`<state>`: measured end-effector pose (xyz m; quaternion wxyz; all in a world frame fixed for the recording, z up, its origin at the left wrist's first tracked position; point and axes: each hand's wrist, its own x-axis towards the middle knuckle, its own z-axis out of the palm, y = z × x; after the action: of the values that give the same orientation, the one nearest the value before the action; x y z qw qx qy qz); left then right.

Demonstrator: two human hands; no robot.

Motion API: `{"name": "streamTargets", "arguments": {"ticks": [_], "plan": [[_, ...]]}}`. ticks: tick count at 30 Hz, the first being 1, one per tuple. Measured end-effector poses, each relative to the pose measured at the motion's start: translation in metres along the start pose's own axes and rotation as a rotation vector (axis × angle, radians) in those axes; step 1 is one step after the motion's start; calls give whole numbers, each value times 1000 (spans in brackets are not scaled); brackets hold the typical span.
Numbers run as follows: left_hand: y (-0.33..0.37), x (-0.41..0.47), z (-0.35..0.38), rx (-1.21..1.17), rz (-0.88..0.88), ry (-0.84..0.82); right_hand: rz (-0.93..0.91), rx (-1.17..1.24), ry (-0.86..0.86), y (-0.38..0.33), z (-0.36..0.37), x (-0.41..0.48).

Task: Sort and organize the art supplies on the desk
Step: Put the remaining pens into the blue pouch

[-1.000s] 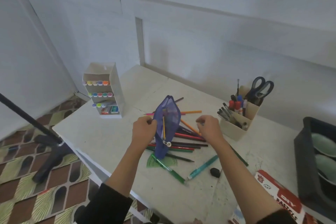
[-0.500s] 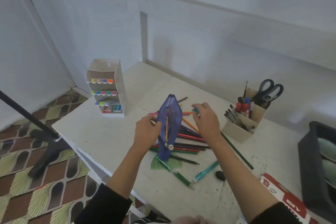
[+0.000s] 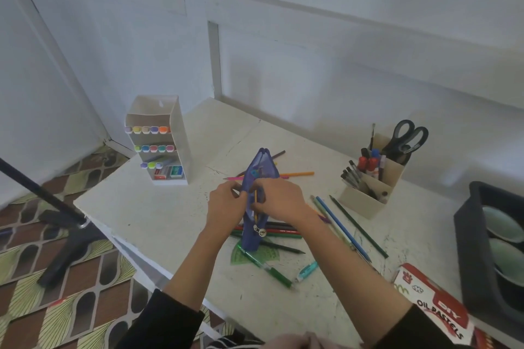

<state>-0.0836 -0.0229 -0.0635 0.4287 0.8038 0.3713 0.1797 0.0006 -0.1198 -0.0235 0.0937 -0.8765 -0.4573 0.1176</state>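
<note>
At centre of the white desk (image 3: 158, 215), upright over loose coloured pencils (image 3: 280, 231): blue translucent zip pencil pouch (image 3: 262, 173); left hand (image 3: 225, 204) is gripping its left lip, right hand (image 3: 280, 200) its right lip; advisable: keeping the slit spread, sliding pencils in lengthwise.

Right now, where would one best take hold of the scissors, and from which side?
By the black handle loops, from above. The scissors stand handles-up in the back compartment of the holder, blades hidden inside, so only the loops are free; a straight upward pull should clear the pens beside them.
</note>
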Motion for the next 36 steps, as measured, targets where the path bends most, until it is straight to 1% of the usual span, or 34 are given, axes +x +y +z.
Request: {"name": "streamTargets", "arguments": {"ticks": [3, 5, 9, 12, 14, 16, 17, 19, 20, 21, 24, 26, 28, 30, 33, 36], "plan": [[1, -1, 0, -1, 13, 0, 59, 63, 91, -5, -1, 2], [2, -2, 0, 0, 14, -4, 60, 37, 106, -8, 0, 2], [2, -2, 1, -48, -7, -9, 23, -57, 41, -6, 7, 0], [0, -3, 3, -71, -11, -11, 50, -52, -21, 1, 17, 1], [0, -3, 3, -72, -2, -7, 44, -22, -15, 1, 18, 1], [0, -3, 3, -68, 5, -4, 39, 77, 79, 3, 14, -3], [1, -4, 3, -69, 3, -4, 57, 158, 166, 7, 12, -6], [0, -5, 2, -76, -7, -5, 144, 298, 348, 21, 5, -16], [0, -5, 3, -77, -11, -7, 207, 323, 395, 32, 2, -22], [0, -5, 3, -76, -14, -9, 273, 314, 405, 45, 2, -30], [-1, -5, 4, -75, -20, -8, 448, 185, 359, 87, 10, -56], [1, -5, 5, -73, -19, -12, 583, 142, 283, 109, 21, -73], [0, -4, 5, -73, -24, -15, 667, 133, 190, 123, 34, -85], [1, -4, 5, -77, -25, -19, 693, 145, 161, 129, 44, -95], [3, -5, 6, -74, -21, -15, 705, 158, 211, 130, 49, -99], [5, -7, 6, -66, -15, -15, 674, 32, 225, 129, 45, -99]]}}
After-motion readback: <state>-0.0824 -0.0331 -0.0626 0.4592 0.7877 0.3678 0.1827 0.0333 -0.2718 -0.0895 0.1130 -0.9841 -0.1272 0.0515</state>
